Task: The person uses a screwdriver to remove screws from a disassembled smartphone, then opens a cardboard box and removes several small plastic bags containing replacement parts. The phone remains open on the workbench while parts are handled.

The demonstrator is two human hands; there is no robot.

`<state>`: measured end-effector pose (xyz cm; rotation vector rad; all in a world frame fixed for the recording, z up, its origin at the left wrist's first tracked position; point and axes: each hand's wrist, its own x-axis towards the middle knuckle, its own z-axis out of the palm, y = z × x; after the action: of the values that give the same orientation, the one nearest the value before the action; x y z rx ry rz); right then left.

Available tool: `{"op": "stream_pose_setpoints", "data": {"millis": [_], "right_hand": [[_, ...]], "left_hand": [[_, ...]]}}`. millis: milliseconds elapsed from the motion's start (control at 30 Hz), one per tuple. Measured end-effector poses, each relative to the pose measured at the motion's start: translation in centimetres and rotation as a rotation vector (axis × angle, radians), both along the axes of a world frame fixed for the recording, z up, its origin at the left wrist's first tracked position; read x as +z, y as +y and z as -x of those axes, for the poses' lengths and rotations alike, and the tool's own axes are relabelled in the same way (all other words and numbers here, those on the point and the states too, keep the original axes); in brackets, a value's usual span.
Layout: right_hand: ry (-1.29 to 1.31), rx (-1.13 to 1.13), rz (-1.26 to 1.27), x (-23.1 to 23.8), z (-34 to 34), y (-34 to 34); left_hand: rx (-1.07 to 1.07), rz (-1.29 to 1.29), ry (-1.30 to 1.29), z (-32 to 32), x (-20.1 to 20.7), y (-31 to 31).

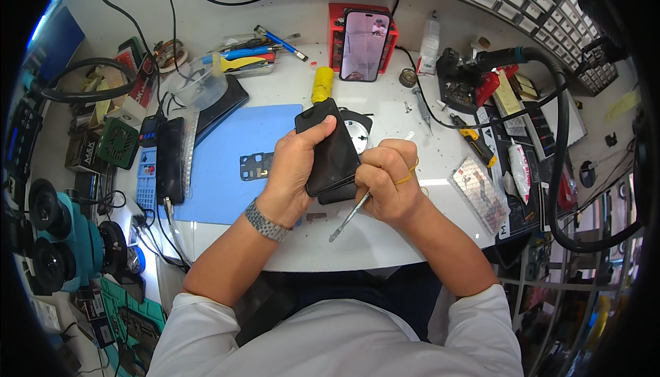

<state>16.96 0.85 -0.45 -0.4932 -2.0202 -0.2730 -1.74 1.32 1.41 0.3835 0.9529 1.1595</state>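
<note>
My left hand (291,165) is closed round a black smartphone (333,153), its thumb flat on the dark glass. The phone is tilted above the bench, and its lower edge shows a layered line. In my right hand (392,181) is a thin metal pry tool (349,220), gripped at the phone's lower right corner; its wider end points down toward me. A yellow rubber band (405,175) loops round a right finger. Behind the phone, a round white disc (356,135) on a dark base is partly hidden. Left of my left hand lies a dark phone inner plate (256,166).
A blue mat (220,170) covers the bench's left part. Ahead, a second phone (364,45) leans on a red drawer box (336,19), near a yellow cylinder (322,84). A clear bag (479,195) lies right. A black hose (560,170) arcs along the right side; microscope eyepieces (51,205) stand left.
</note>
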Motion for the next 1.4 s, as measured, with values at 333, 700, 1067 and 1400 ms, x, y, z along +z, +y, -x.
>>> {"op": "stream_pose_setpoints", "data": {"millis": [333,700,1067,1400], "right_hand": [[-0.018,0.012,0.056,-0.4,0.7,-0.6],[0.312,0.07,0.237,0.7,2.6,-0.9],[0.253,0.088,0.388,-0.5,1.2,0.9],[0.331,0.027,0.785,1.3,-1.0,1.5]], "left_hand": [[0.225,-0.054,0.042,-0.9,-0.4,-0.1],[0.404,-0.139,-0.066,-0.6,-0.8,0.6],[0.161,-0.22,0.041,0.0,-0.8,0.9],[0.132,-0.409,-0.032,1.2,0.0,1.8]]}}
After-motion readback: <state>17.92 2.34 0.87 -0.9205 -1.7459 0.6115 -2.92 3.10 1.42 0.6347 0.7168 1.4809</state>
